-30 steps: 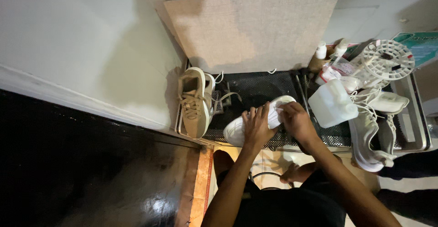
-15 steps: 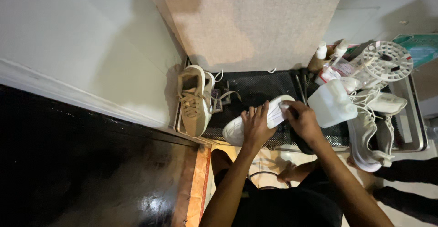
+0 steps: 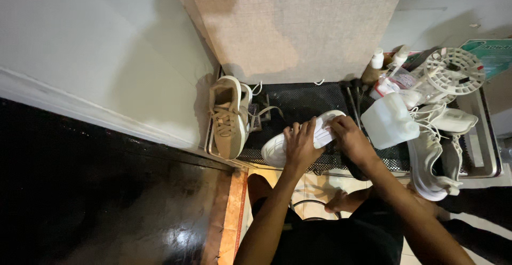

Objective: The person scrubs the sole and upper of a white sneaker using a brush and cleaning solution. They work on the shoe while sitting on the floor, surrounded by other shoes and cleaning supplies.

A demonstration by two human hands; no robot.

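White shoe: the white sneaker (image 3: pixel 298 139) is lying on its side on the black mesh mat (image 3: pixel 309 102), toe toward the tan shoe, in the same spot as a second ago.
Left hand: the left hand (image 3: pixel 300 146) is pressing down over the middle of the white sneaker, fingers spread and curled around its upper, still gripping it as in the earlier frames.
Right hand: the right hand (image 3: pixel 349 137) is closing on the heel end of the white sneaker; since a second ago it is sitting slightly further right and lower along the heel.
Tan shoe: the tan sneaker (image 3: pixel 228 117) is lying just beside the white one at the mat's left edge, laces trailing loose, unmoved.
Jug: the white plastic jug (image 3: pixel 390 121) is standing near the right hand, apart from it, in the same place.
Other shoes: a pair of white sneakers (image 3: pixel 440 147) is resting in the metal tray (image 3: pixel 488 137) to the right.
Bottles: small spray bottles (image 3: pixel 388 65) and a round white plastic disc (image 3: pixel 453 71) are sitting behind the jug.
Board: a beige board (image 3: pixel 298 27) is leaning against the wall behind the mat.
View: the camera is holding nearly steady.
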